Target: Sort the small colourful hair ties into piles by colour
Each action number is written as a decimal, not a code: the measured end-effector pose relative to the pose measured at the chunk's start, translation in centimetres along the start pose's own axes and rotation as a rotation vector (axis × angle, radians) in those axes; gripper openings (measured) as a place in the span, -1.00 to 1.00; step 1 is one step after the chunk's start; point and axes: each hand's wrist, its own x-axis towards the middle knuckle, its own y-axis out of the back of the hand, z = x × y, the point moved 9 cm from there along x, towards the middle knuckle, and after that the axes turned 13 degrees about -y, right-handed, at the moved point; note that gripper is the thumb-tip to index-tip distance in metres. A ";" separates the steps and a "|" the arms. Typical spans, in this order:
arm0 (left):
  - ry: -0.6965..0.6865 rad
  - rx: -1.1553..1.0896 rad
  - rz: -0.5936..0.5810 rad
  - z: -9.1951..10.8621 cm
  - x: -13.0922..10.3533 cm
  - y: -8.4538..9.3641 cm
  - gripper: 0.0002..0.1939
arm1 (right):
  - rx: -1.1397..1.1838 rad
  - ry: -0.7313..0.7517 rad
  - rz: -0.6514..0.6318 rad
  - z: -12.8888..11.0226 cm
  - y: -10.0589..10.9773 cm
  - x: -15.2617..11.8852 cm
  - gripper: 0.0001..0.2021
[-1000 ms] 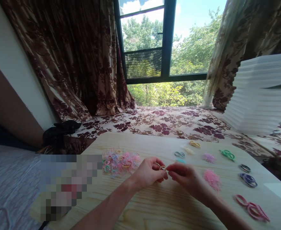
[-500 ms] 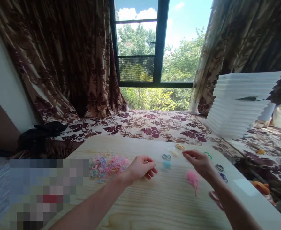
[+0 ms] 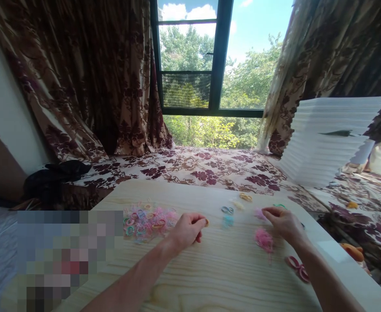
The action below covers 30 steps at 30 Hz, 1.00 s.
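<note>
My left hand point(image 3: 190, 227) is closed above the table, just right of a mixed pile of coloured elastics point(image 3: 150, 221). A bit of a yellow-orange hair tie point(image 3: 206, 222) shows between its thumb and forefinger. Farther right, my right hand point(image 3: 283, 223) has thumb and forefinger pinched together. A small blurred purple-pink cluster of elastics point(image 3: 259, 213) is at these fingertips; whether they grip it I cannot tell. Nearer me lies a bright pink bunch of elastics point(image 3: 263, 240). Pink hair ties point(image 3: 297, 269) rest beside my right forearm.
Grey hair ties point(image 3: 227, 210), a turquoise bunch point(image 3: 228, 221), a pale bunch point(image 3: 238, 204) and yellow hair ties point(image 3: 245, 197) lie on the wooden table point(image 3: 190, 277). Partly behind my right hand is a green hair tie point(image 3: 279, 206). White foam sheeting point(image 3: 333, 138) stands back right.
My right hand has shifted right, away from the pale bunch, and the purple-pink cluster now shows at its fingertips. The left hand stays near the pile, its fingers curled tighter.
</note>
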 end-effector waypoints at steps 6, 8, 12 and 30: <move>-0.010 -0.001 0.025 0.9 -0.5 0.1 -0.73 | -0.108 0.004 0.028 -0.2 -0.1 -0.3 -0.68; -0.007 -0.008 0.034 1.1 -0.6 0.1 -0.75 | -0.129 0.010 0.027 -0.3 -0.2 -0.4 -0.67; -0.005 -0.018 0.043 1.1 -0.6 0.2 -0.78 | -0.157 0.016 0.026 -0.3 -0.4 -0.3 -0.65; -0.154 0.030 0.025 1.4 -0.1 0.1 -0.79 | 0.509 0.312 -0.412 -12.0 -6.7 -10.6 -0.61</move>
